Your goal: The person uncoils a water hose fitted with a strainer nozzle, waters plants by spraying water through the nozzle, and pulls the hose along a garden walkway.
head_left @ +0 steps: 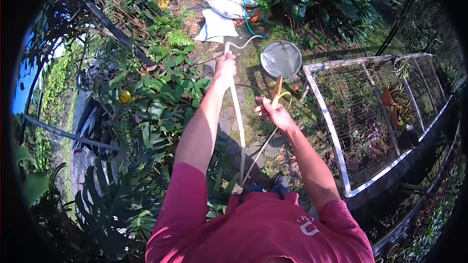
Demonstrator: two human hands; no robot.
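Note:
My left hand is stretched forward, its fingers wrapped round a long pale tube. The tube runs down toward my feet, and beyond the fist a thinner pale length bends off to the right. To the right and lower, my right hand pinches a yellow and brown strip like a withered leaf, its tip pointing away from me. A thin pale line slants from below this hand to the tube's lower end; whether the hand holds it too, I cannot tell. Just past the right hand sits a round grey-topped container.
White sacks lie on the path ahead, with a teal hose over them. A white-framed mesh panel stands at right, a potted plant behind it. Dense foliage and a wire fence line the left.

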